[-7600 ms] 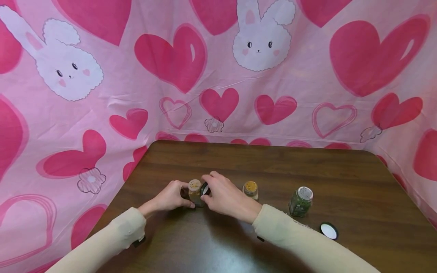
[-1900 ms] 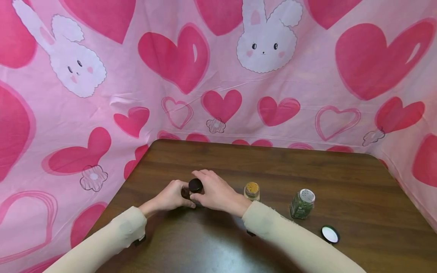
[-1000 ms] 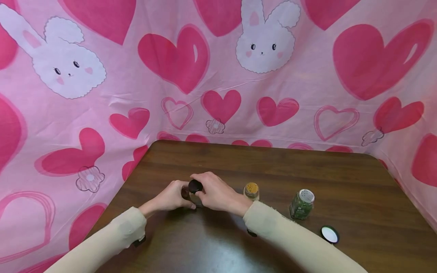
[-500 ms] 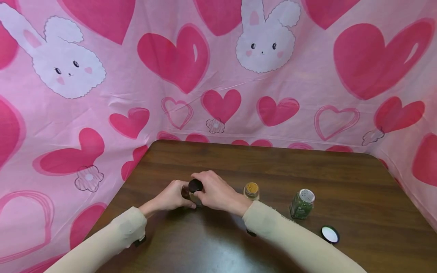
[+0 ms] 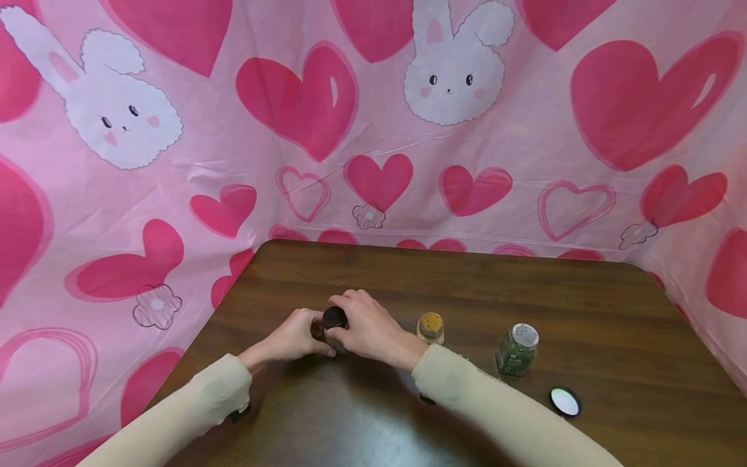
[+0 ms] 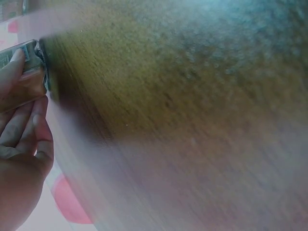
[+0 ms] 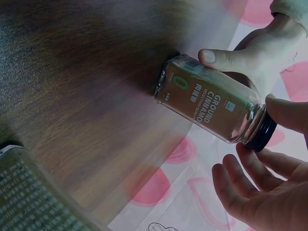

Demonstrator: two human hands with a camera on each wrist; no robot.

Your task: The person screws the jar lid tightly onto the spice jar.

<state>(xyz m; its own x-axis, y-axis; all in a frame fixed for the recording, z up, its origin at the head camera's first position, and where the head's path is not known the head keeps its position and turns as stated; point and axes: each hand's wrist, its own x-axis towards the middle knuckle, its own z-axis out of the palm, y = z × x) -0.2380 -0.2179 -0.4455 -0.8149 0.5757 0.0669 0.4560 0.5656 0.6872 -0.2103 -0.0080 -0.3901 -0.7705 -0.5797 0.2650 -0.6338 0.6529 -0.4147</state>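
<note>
A glass spice jar (image 7: 207,98), labelled ground cinnamon, stands on the table at the left. My left hand (image 5: 294,335) grips its body low down, the thumb across one side in the right wrist view. On the jar's mouth sits a black lid (image 5: 334,316). Thumb and fingers of my right hand (image 5: 373,327) pinch the rim of this lid; in the right wrist view the other fingers are spread below it. The left wrist view catches only the jar's lower part (image 6: 31,79) between thumb and fingers. Whether the lid is fully screwed down I cannot tell.
A jar of yellow-orange powder (image 5: 430,326), without a lid, stands right of my right hand. Farther right are a green herb jar (image 5: 517,350) with a perforated top and a loose black lid (image 5: 565,401), white inside up. Pink heart-patterned cloth (image 5: 379,194) surrounds the wooden table (image 5: 467,279).
The black lid, held beside the jar's perforated top several seconds ago, is now on it. Over the last two seconds my right fingers have shifted slightly around the lid; my left hand has stayed put.
</note>
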